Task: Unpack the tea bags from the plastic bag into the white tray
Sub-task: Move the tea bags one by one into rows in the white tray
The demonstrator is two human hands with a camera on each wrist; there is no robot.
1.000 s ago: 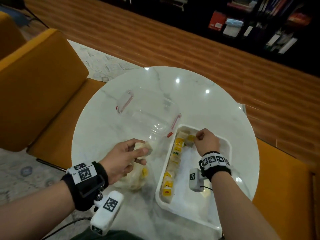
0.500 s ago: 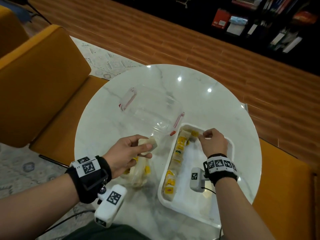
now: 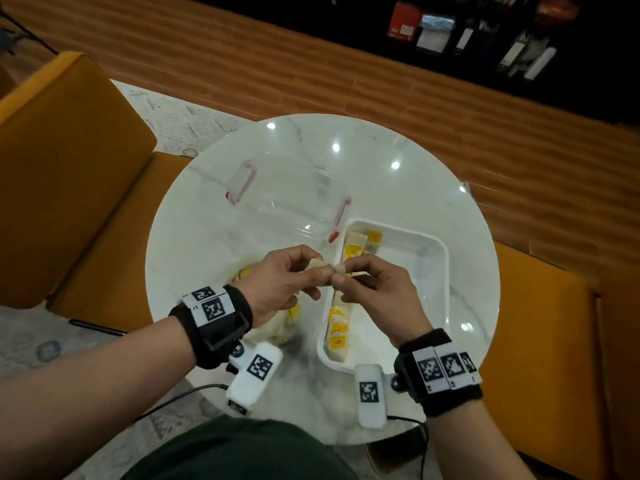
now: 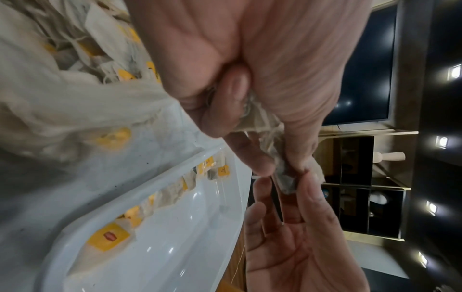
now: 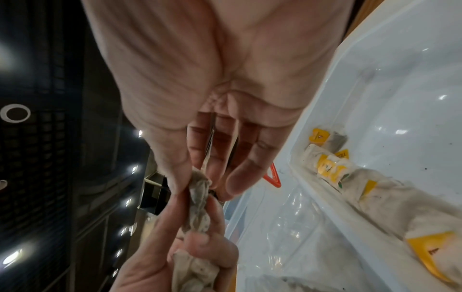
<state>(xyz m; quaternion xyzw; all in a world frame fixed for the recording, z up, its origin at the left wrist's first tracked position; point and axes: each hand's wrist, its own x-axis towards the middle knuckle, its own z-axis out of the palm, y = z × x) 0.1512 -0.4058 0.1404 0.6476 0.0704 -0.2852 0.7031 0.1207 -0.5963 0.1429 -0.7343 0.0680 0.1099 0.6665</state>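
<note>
Both hands meet above the left rim of the white tray (image 3: pixel 433 251). My left hand (image 3: pixel 277 282) grips a beige tea bag (image 3: pixel 320 266), seen bunched in its fingers as the tea bag (image 4: pixel 260 118). My right hand (image 3: pixel 374 289) pinches the other end of that tea bag (image 5: pixel 198 199) between thumb and fingers. A row of tea bags with yellow tags (image 3: pixel 337 336) lies along the tray's left wall. The plastic bag (image 3: pixel 273 329) with more tea bags sits on the table under my left wrist, its open contents showing in the plastic bag (image 4: pixel 75 83).
An open clear container with red clips (image 3: pixel 291 195) stands on the round marble table (image 3: pixel 398 161) behind the hands, touching the tray's far left corner. Orange seats (image 3: pixel 69 174) surround the table. Camera cables trail off the near edge.
My right hand left the tray's far corner and came back to meet the left hand. The left hand lifted its tea bag rightward; now both hands hold it.
</note>
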